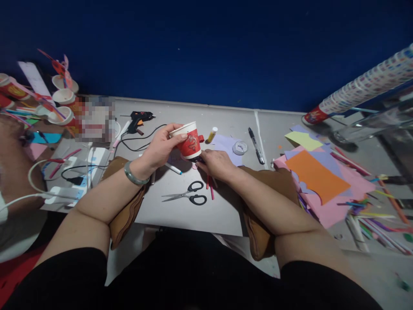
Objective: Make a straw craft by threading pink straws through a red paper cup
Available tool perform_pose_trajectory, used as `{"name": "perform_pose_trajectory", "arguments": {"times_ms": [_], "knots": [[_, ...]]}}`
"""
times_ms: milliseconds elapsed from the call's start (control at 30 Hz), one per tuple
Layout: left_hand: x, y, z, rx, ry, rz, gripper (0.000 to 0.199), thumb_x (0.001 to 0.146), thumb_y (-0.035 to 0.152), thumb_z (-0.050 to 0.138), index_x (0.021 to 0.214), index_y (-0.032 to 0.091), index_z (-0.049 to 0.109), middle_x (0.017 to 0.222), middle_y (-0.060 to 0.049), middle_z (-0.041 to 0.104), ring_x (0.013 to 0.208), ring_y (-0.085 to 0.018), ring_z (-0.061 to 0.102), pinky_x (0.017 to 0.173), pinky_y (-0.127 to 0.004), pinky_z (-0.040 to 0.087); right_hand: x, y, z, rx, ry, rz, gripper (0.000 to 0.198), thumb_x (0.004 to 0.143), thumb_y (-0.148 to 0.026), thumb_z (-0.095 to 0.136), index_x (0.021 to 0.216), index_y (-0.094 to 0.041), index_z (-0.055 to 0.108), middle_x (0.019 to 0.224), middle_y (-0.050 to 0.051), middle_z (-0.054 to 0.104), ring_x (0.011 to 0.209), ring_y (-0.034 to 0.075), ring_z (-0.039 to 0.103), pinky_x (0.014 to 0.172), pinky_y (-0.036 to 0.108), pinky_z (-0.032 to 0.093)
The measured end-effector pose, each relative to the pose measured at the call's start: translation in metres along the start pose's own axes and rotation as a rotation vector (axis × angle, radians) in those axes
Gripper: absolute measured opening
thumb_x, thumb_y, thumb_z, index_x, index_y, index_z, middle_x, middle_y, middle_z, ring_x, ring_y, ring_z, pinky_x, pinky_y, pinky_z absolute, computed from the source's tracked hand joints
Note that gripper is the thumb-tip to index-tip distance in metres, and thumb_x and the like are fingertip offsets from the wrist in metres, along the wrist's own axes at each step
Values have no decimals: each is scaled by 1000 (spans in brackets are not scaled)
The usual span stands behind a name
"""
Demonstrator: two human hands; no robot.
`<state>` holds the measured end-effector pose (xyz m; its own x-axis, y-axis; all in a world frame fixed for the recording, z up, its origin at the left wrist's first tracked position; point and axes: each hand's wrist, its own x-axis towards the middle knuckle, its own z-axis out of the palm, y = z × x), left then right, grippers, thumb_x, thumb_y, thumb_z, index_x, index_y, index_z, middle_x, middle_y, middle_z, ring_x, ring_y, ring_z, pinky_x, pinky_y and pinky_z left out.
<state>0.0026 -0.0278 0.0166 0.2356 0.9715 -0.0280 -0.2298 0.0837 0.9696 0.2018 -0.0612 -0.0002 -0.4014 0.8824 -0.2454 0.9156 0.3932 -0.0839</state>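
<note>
A red and white paper cup (191,144) with a printed design is tilted in the grip of my left hand (163,144). A small red piece (201,138) sticks out from the cup's right side. My right hand (217,163) is closed just below the cup's base, with a small dark thing at its fingertips that I cannot make out. Black-handled scissors (190,194) lie partly open in front of both hands. Near my right hand are red sticks (212,189), a glue stick (211,135) and a roll of tape (239,148). A white marker (173,168) lies under the cup.
On the left are a black glue gun (138,120) with its cord, a power strip (93,170), decorated cups (66,98) and another person's arm (17,163). A black pen (256,145), coloured paper (316,174) and a long stack of cups (364,86) are on the right.
</note>
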Motion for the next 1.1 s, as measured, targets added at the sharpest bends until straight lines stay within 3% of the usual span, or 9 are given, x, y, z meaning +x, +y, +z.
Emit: {"name": "perform_pose_trajectory", "arguments": {"times_ms": [233,567,700,867,967,1100], "knots": [[1,2,0,-6,1,-59,43,64,33,87,100,17,71,106,-4,72,91,-15,69,86,-30,58,0,1,1,-10,18,-10,31,101,-40,49,116,-19,66,111,11,71,94,25,67,68,31,35],[-2,7,1,14,-89,-49,29,69,35,83,81,17,63,99,-3,68,81,-14,65,70,-27,54,-2,-2,-3,32,61,5,36,101,-37,52,123,-14,68,118,17,68,102,29,65,76,34,42],[-1,4,-3,128,-63,25,23,73,34,78,83,17,66,115,-7,67,102,-19,65,94,-35,52,-1,-1,-1,-17,67,-3,35,100,-37,52,124,-15,66,118,15,68,104,29,64,77,35,43],[-2,7,-7,412,41,146,15,77,30,72,77,17,66,142,-12,55,140,-29,47,121,-46,31,0,0,2,-47,71,1,33,100,-38,51,115,-14,68,110,16,68,102,30,64,74,36,43],[-3,10,-6,503,12,125,10,78,26,69,75,17,65,140,-13,56,141,-29,45,124,-48,25,-1,-1,1,-60,63,10,31,100,-37,51,113,-15,69,111,16,68,102,30,63,74,35,42],[-2,11,-5,610,-81,58,8,74,24,65,72,17,65,133,-14,58,135,-30,50,121,-47,31,-2,-4,-1,-76,50,53,31,100,-35,49,112,-15,69,111,15,69,103,29,64,74,35,42]]}}
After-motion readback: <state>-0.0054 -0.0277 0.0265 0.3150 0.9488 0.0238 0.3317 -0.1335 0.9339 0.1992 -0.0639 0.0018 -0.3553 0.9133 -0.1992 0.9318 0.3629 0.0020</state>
